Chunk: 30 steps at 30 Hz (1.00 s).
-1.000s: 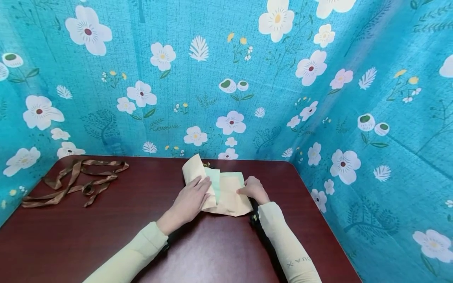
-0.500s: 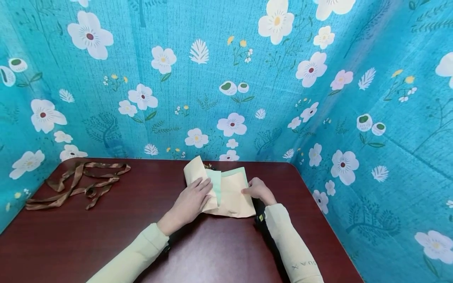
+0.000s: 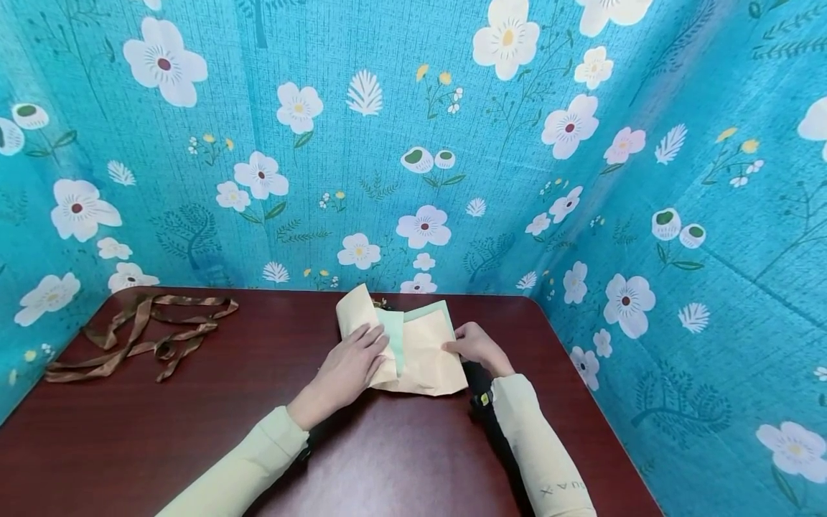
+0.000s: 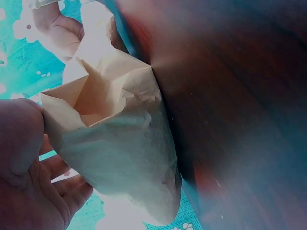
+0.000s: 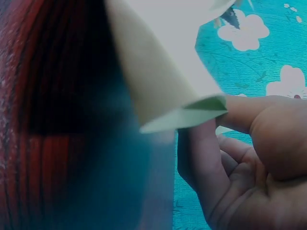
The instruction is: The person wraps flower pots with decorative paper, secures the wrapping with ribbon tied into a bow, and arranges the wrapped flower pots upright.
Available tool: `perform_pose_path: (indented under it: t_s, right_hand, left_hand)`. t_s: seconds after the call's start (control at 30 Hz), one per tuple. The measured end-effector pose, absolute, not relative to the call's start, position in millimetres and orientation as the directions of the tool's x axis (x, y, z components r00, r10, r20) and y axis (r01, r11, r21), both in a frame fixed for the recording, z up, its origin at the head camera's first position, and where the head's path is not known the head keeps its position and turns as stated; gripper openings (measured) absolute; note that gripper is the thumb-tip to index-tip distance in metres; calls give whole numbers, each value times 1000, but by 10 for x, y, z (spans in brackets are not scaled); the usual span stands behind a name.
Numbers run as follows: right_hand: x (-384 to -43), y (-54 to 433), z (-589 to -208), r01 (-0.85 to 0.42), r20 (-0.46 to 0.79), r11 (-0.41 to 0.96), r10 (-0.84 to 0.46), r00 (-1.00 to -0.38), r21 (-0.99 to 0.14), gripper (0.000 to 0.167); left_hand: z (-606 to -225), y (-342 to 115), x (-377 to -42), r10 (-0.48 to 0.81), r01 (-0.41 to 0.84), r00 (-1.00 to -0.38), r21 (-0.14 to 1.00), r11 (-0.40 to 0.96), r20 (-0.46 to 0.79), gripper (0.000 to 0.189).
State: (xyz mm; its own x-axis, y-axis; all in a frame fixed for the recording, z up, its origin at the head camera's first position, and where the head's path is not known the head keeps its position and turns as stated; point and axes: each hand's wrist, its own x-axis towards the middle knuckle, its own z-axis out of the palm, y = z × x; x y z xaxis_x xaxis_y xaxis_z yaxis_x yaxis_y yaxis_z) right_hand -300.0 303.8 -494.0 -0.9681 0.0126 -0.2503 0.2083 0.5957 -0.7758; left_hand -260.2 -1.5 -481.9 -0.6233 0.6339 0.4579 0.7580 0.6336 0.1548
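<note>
A sheet of wrapping paper (image 3: 423, 359), cream on one face and pale green on the other, is partly folded over near the far side of the table. My left hand (image 3: 345, 362) holds its folded left part, fingers lying over the fold. At the paper's right edge, my right hand (image 3: 478, 348) pinches it between thumb and forefinger; the right wrist view shows the paper (image 5: 163, 72) curling at that pinched corner. Behind the paper, a small gold and dark leafy bit (image 3: 380, 303) peeks out; most of it is hidden.
A long brown ribbon (image 3: 138, 330) lies loosely looped at the table's left. The dark red table (image 3: 381, 459) ends against a blue flowered cloth (image 3: 310, 179) at the back and right. A black wrist device (image 3: 481, 399) sits under the right sleeve.
My right hand has shifted slightly right and the paper's right side has spread outward with it. My left hand stays on the fold.
</note>
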Motion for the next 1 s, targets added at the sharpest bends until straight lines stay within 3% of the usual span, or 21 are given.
perform_pose_path:
  t_s: [0.47, 0.8, 1.0]
  right_hand:
    - [-2986, 3013, -4760, 146, -222, 560, -70, -972, -816, 22]
    - [-2951, 2957, -4588, 117, -187, 437, -120, -975, -892, 26]
    - [-2939, 2874, -4516, 125, -176, 418, -85, -981, -900, 25]
  left_hand:
    - [-4793, -41, -2597, 633, 746, -648, 187, 639, 423, 34]
    - [-4802, -32, -2613, 639, 762, -627, 181, 621, 446, 33]
    - [-4802, -26, -2601, 643, 762, -627, 176, 623, 439, 32]
